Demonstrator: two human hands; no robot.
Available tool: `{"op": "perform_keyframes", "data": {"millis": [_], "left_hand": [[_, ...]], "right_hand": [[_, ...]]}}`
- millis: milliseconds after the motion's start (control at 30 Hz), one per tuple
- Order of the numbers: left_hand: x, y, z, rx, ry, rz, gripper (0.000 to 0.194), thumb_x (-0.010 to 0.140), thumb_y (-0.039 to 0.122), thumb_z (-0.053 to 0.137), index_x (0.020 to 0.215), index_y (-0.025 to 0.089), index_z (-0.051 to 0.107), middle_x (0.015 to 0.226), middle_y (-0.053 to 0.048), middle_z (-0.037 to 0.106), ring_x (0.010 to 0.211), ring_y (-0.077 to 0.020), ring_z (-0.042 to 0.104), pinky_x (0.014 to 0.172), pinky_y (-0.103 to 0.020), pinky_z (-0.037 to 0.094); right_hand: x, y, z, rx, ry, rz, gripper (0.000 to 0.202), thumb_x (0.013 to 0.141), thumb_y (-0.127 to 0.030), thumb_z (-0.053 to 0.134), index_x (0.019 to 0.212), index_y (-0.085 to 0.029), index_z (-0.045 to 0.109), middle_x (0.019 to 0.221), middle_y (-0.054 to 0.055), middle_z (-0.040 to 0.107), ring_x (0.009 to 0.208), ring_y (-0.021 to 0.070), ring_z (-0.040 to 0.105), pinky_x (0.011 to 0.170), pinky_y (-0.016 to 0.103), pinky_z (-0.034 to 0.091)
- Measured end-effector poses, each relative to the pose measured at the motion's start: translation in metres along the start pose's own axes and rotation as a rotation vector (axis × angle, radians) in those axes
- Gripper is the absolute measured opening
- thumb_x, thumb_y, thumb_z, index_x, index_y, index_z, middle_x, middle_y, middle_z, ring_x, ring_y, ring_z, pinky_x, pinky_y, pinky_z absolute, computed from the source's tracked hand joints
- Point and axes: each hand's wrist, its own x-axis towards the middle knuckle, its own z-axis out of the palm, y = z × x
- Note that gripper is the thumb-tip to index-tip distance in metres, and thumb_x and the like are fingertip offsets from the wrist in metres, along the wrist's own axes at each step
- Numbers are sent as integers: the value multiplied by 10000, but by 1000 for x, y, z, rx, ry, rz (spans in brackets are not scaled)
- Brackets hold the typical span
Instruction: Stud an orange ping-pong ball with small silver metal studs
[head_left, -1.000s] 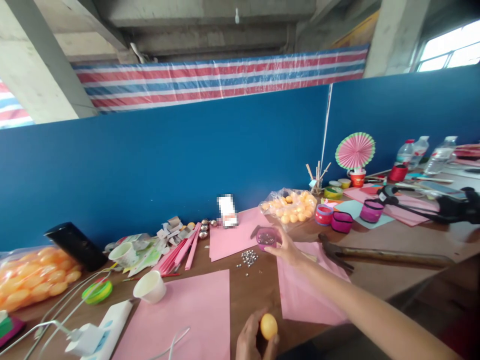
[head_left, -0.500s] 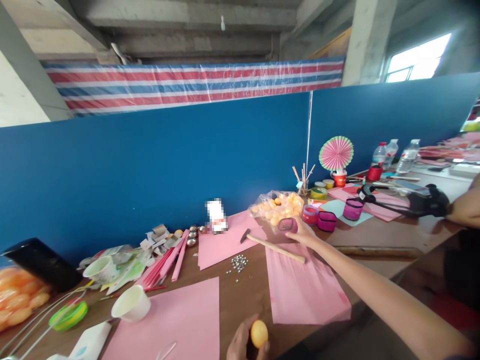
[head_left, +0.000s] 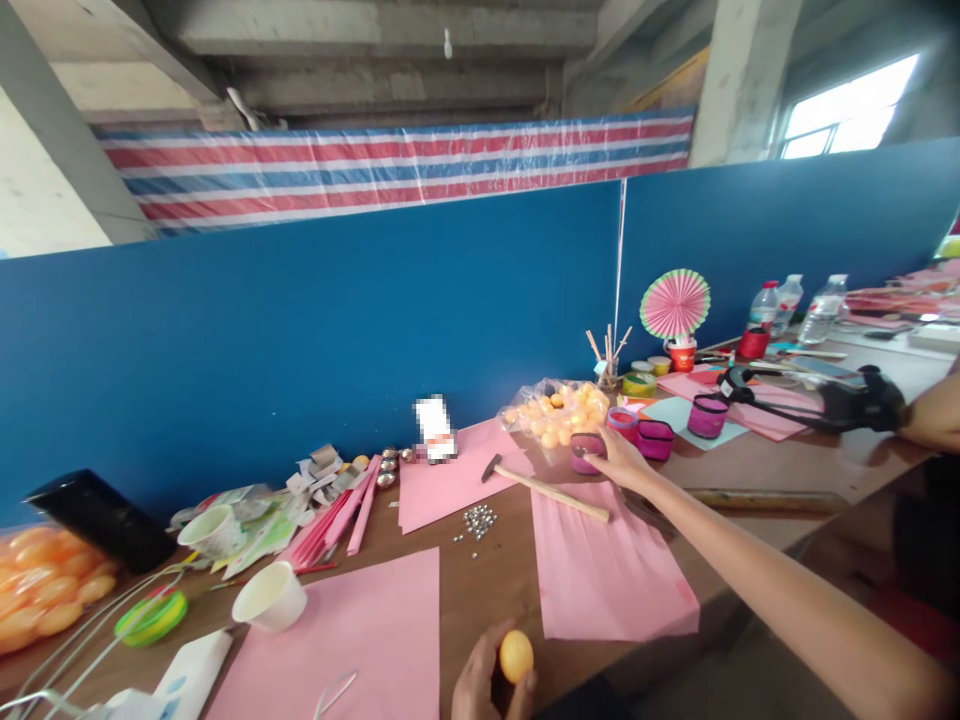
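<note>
Head view, the only feed I've got: left hand [head_left: 480, 680] low in front of me, fingers and thumb curled around a yellow ball [head_left: 517, 656], holding it just above or on the bench [head_left: 487, 585], I can't tell which. Out at the far end of the reach, the right hand [head_left: 628, 465] has its fingers at the right side of a purple box [head_left: 587, 462], partly curled; whether they're pinching it or letting go, I can't tell. That box sits in front of the bag of orange balls [head_left: 551, 418]. So, what's done: ball secured, silver beads [head_left: 478, 521] out in a loose heap with a few strays. What's open, as I judge it: the box isn't clear of the fingers, and the hammer [head_left: 555, 493] lies across the pink sheets [head_left: 615, 590] with neither hand on it. And the change! One second ago the right hand and box were beside the beads, covering much of the hammer; now they're farther right and the whole tool shows. Half a second ago the box's mouth faced me more; now I'm seeing its side. Left hand: same grip throughout.
</note>
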Motion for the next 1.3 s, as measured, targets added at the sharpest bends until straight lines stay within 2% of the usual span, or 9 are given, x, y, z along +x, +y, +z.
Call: {"op": "perform_keyframes", "data": {"millis": [100,267,400,533,667,1000,1133,1233,1300], "left_hand": [[2,5,-3,-12,-19,4,380,690,408,547,990,178,584,948,-91,653,871,-217,610,772,-298,500],[4,15,-7,-11,-58,-52,374,707,398,531,1004,175,579,986,-98,641,910,-220,597,792,-309,492],[6,24,-13,-7,-107,-76,351,714,350,534,1014,171,572,1013,-97,628,933,-215,588,808,-317,484],[8,31,-17,-11,-148,-73,341,718,310,532,1027,169,563,1010,-96,630,923,-208,593,795,-311,490],[9,33,-17,-17,-134,-73,345,715,295,534,1035,170,560,1014,-94,628,930,-207,589,798,-308,487],[7,33,-20,-151,-189,-114,350,730,294,522,1065,190,532,1005,-76,606,922,-190,562,818,-293,453],[11,31,-17,-369,-190,-245,388,741,382,512,1054,154,524,873,-76,604,767,-163,567,698,-271,475],[21,30,-21,-536,-137,-335,449,729,444,519,1056,137,514,821,-68,582,695,-143,549,641,-265,474],[34,31,-30,-575,-111,-337,465,720,456,532,1059,138,513,822,-67,581,708,-147,550,661,-275,471]], "right_hand": [[-13,-18,-1,-9,63,-117,399,733,-234,496,1127,-179,463,1147,105,522,1053,247,485,852,365,393],[-46,-68,13,132,-366,-355,295,762,-238,471,1044,-211,551,972,58,618,862,195,577,747,291,430],[-67,-104,39,149,-477,-524,281,724,-249,529,997,-226,591,968,46,620,886,204,560,798,310,392],[-69,-123,74,288,-502,-387,188,736,-184,481,859,-200,622,852,31,649,805,167,582,732,263,400],[-56,-128,102,341,-453,-270,256,822,-208,341,793,-167,592,641,11,625,554,116,562,580,227,402],[-42,-137,125,517,-265,-94,431,832,-483,305,586,-193,509,467,6,514,492,150,515,586,291,420],[-42,-134,127,917,-334,74,562,819,-592,180,772,-177,555,644,66,618,577,173,589,578,311,470],[-37,-130,120,1443,-532,173,645,800,-632,139,994,-169,543,988,118,619,882,198,597,761,346,468],[-33,-127,114,1616,-631,166,691,794,-641,93,1081,-175,516,1160,119,538,1041,201,524,860,369,421]]}}
